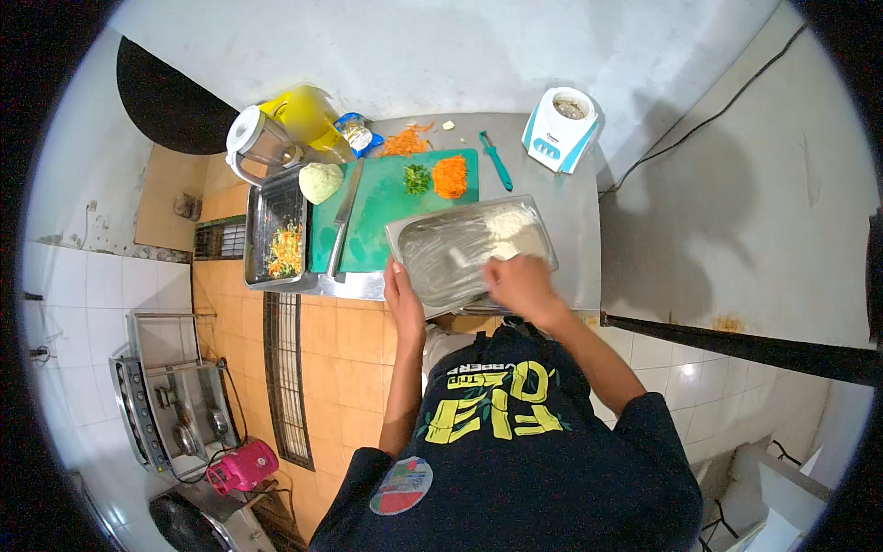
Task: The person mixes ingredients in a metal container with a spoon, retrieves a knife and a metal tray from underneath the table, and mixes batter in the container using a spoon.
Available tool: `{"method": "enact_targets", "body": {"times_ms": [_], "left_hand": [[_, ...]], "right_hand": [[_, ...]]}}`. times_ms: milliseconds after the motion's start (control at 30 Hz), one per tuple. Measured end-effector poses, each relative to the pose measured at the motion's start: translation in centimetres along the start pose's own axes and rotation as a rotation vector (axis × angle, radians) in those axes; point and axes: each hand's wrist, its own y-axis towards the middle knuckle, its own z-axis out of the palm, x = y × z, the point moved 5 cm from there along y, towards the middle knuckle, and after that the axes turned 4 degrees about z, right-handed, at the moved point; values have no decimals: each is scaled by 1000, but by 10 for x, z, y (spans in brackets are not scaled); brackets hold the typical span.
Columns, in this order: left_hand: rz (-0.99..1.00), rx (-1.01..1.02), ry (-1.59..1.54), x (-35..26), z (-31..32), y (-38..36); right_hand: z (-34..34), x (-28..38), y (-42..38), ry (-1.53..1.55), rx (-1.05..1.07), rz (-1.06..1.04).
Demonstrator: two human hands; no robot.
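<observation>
A metal tray (pixel 432 293) with a whitish smear over its bottom juts past the near edge of the table. White, crumbly food (pixel 509 224) lies in its far right part. My left hand (pixel 402 293) grips the tray's left near corner. Over the tray's right half is my right hand (pixel 524 287), with its fingers curled and closed near the white food. What it holds, if anything, is hidden. Just behind the tray, a green cutting board (pixel 386 207) carries grated carrot (pixel 450 177), chopped green herbs (pixel 417 179) and a large knife (pixel 342 221).
Left of the board stands a dark tray (pixel 262 221) with chopped vegetables, beside a cabbage piece (pixel 320 182) and a blender jug (pixel 259 143). A teal peeler (pixel 496 161) and a blender base (pixel 561 131) are at the back right. A pink gas cylinder (pixel 244 466) stands low left.
</observation>
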Motion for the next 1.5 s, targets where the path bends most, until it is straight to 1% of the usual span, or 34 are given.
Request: {"method": "enact_targets", "body": {"times_ms": [67,100,200,267,300,400,433,500,533,567,600,667,700,800,833,867,933,967,1067,1100,1133,1200,1233,1300,1333,1367,1433,1500], "left_hand": [[-21,15,-9,-10,3,-1],[-31,20,-10,-13,3,0],[-20,38,15,-6,-1,2],[-6,20,43,-4,-2,-1],[5,14,57,-4,0,-1],[-8,18,7,-13,6,-1],[69,-2,16,-14,6,2],[-8,7,14,-14,4,1],[-44,7,9,-15,4,2],[-30,-2,6,-13,3,2],[-20,-13,4,-10,2,0],[7,-22,4,-6,1,1],[20,-22,7,-6,1,1],[35,-11,-12,-20,8,-1],[41,-4,-23,-25,10,-1],[45,-9,5,-23,8,0],[59,-32,58,-16,4,1],[59,-45,52,-16,2,-2],[65,-38,35,-12,3,-1],[62,-15,31,-7,1,0],[63,8,28,-4,0,0],[56,-18,-6,-4,3,0],[57,-34,-25,-6,3,1],[17,-68,-7,-4,0,-2],[-5,-83,4,-3,-3,-4],[9,-86,24,-2,-4,-6],[37,-87,59,1,-2,-6],[44,-75,59,-2,0,-3]], "right_hand": [[7,30,-6,48,59,-64],[18,21,-4,27,24,-73],[28,-51,10,42,-88,109],[12,-53,18,90,-104,104],[6,-50,21,116,-116,103],[19,22,17,218,-76,-110],[20,32,16,175,-61,-124],[21,45,14,86,-28,-159],[23,26,21,113,-32,-78],[27,-9,29,138,-34,1],[22,-24,33,163,-31,81],[23,-25,27,207,-66,77],[18,-23,22,228,-83,78],[12,42,12,172,70,-78],[8,49,15,187,134,-62],[19,33,18,196,89,4],[44,-23,30,209,-2,122],[26,-38,32,234,-26,152],[11,-23,22,169,-81,100],[10,1,16,257,-57,32],[8,23,9,208,0,-6],[4,54,3,110,99,-89],[16,37,4,200,81,-51],[32,-25,13,234,41,79],[30,-38,16,252,22,147],[33,-39,15,269,30,137],[17,-23,16,297,42,120],[13,35,9,196,103,-29]]}}
